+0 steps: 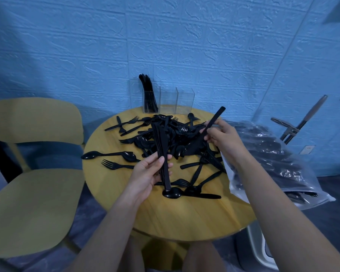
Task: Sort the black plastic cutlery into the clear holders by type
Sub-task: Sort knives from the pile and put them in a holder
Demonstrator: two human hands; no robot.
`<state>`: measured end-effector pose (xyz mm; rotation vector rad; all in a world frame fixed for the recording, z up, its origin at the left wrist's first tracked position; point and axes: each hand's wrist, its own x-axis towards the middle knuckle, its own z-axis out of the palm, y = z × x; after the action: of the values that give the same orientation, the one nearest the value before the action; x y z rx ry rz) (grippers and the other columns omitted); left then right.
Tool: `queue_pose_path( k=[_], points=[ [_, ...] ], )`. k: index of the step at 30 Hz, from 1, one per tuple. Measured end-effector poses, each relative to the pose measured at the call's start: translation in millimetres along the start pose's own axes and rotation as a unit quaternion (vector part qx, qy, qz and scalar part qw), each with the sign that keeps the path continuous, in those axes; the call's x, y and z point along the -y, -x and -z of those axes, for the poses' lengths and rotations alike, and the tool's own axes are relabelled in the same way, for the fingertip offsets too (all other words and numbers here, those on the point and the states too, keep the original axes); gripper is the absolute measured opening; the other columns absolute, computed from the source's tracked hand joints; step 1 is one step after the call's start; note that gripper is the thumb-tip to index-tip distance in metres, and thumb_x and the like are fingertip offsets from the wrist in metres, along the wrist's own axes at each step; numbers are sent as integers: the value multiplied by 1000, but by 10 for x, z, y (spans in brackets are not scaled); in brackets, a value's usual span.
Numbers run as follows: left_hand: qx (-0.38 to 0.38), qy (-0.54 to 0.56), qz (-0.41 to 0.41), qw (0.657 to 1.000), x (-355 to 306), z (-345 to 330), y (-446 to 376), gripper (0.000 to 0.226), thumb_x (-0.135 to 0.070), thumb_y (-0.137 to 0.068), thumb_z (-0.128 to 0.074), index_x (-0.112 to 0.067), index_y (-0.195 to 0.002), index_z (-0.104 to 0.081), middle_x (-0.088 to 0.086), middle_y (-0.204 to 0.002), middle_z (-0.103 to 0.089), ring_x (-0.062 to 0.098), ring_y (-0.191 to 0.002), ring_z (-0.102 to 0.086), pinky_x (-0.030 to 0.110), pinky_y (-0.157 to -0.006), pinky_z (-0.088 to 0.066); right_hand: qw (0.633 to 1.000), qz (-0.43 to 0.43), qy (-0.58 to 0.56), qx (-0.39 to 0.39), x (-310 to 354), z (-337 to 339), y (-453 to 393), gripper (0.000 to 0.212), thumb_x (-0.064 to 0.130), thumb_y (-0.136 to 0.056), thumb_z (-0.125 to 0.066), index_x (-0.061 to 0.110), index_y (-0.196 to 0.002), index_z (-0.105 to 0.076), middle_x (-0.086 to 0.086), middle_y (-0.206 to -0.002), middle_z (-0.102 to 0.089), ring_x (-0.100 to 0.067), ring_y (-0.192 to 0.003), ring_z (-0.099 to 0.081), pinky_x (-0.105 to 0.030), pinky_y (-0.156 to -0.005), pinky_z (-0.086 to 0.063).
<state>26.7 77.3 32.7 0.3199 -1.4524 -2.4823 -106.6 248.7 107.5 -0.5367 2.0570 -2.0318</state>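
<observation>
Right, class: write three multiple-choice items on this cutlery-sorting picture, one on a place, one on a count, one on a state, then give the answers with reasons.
1. Where do the clear holders stand?
A. at the table's far edge by the wall
B. on the chair
C. on the floor

2. How many holder compartments contain cutlery?
A. none
B. one
C. three

3. What is the left hand doing?
A. resting flat
B. gripping a bundle of cutlery
C. hanging idle

Answers: 1 A, they stand by the blue wall; 2 B, only the left compartment is filled; 3 B, fingers wrap the bundle.

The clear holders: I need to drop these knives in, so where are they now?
In the head view the clear holders stand at the round table's far edge against the blue wall, beyond the cutlery pile.
</observation>
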Motion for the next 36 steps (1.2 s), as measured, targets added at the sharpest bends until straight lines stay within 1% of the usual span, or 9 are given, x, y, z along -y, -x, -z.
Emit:
queue_pose_path(
  k=[9,13,16,18,20,23,26,32,36],
  points=[
    [-7,0,1,1000,-7,-5,7,24,-5,-90,-54,-7,-112,-63,3,-98,-73,13,-82,-70,27,-65,-58,993,26,-106,41,-73,-109,77,11,-1,-95,-48,4,-96,-58,-11,-98,-69,-14,-78,-67,-23,-75,-54],
    [-13,4,0,1000,-16,-5,5,22,-5,-91,-54,-8,-110,-63,4,-99,-73,14,-83,-70,27,-66,-58,990,30,-135,19,-74,-216,130,9,1,-95,-49,2,-99,-57,-13,-89,-69,-20,-82,-71,-24,-77,-55],
    [-20,13,-2,1000,-22,1,4,21,-6,-91,-54,-6,-109,-64,5,-98,-73,14,-83,-70,27,-65,-58,992,69,-101,-2,-99,-380,224,10,0,-95,-49,7,-94,-56,-16,-89,-65,-20,-83,-72,-26,-79,-56],
    [-26,22,1,999,-23,8,3,20,-6,-92,-53,-5,-110,-63,7,-99,-71,14,-82,-70,27,-65,-58,988,152,-9,-4,-156,-495,309,12,-1,-93,-54,10,-93,-59,-9,-90,-65,-19,-87,-71,-30,-81,-56],
    [-29,35,8,999,-30,9,-2,23,-7,-93,-52,-2,-113,-61,10,-98,-70,14,-79,-70,26,-64,-57,948,277,154,28,-257,-558,367,12,3,-90,-59,10,-98,-64,-2,-98,-64,-16,-94,-67,-32,-82,-55],
    [-34,49,12,998,-40,10,-9,17,-7,-92,-53,-5,-105,-63,6,-85,-72,13,-74,-70,25,-63,-58,816,397,408,101,-403,-600,409,27,8,-85,-59,9,-112,-64,-2,-112,-60,-19,-92,-64,-33,-70,-57],
    [-40,27,5,999,-33,0,-7,15,-8,-94,-51,-9,-102,-64,4,-82,-73,13,-74,-71,24,-60,-57,750,435,488,102,-428,-633,422,32,8,-84,-50,6,-113,-63,-8,-109,-61,-24,-79,-65,-33,-52,-55],
    [-37,2,4,999,-20,1,-6,22,-9,-94,-50,-11,-111,-63,4,-94,-72,11,-81,-69,22,-62,-56,735,422,519,112,-479,-656,447,36,1,-82,-64,3,-118,-63,-9,-111,-64,-22,-93,-65,-25,-68,-52],
    [-35,0,-3,999,-22,-2,-9,23,-7,-91,-53,-11,-111,-64,1,-94,-73,11,-84,-69,22,-63,-56,806,343,459,147,-390,-656,497,35,7,-93,-52,6,-128,-58,-7,-123,-60,-21,-111,-57,-30,-89,-51]
  ],
)
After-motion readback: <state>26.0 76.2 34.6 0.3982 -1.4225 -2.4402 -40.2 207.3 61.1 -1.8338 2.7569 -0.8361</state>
